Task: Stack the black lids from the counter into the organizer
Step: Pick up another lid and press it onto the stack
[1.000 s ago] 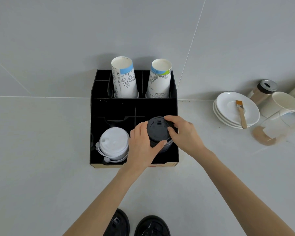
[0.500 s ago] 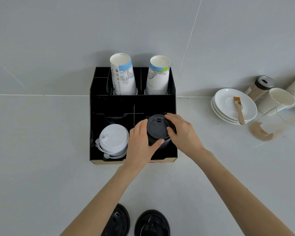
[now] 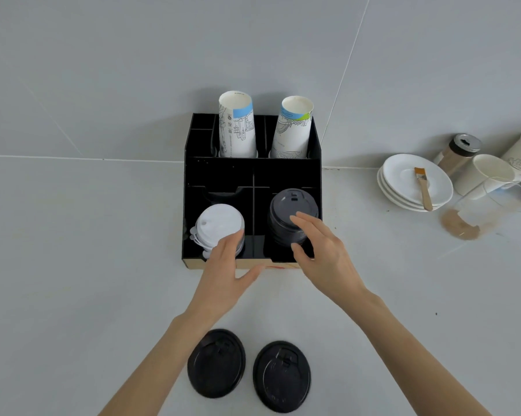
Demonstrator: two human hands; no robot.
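Right hand: open, fingers spread and loosely curled, held over the lower right edge of the stack of black lids; fingertips overlap the stack's top in the picture, contact cannot be told. Nothing gripped.

Left hand: open, palm down, thumb splayed to the right; fingertips lie over the lower edge of the stack of white lids. Nothing gripped.

Stack of black lids: in the front right compartment of the organizer, frame centre. Stack axis upright; top lid faces up, its sip hole toward the upper edge of the frame.

Stack of white lids: front left compartment, separated from the black stack by a divider; leans slightly left.

Organizer: black, compartmented, with a pale brown front edge, standing on the counter against the wall. Two paper cup stacks stand mouth-down in its rear compartments: the left cup stack has a blue band and line drawings, the right cup stack a blue and green band. Printing too small to read.

Loose black lids, bottom centre of frame, lying flat on the counter: left loose lid and right loose lid, side by side, just apart.

Right side of frame, well apart from the organizer: stacked white saucers with a wooden-handled brush on top; a shaker jar with a metal cap; white cups; a clear container holding brown powder.
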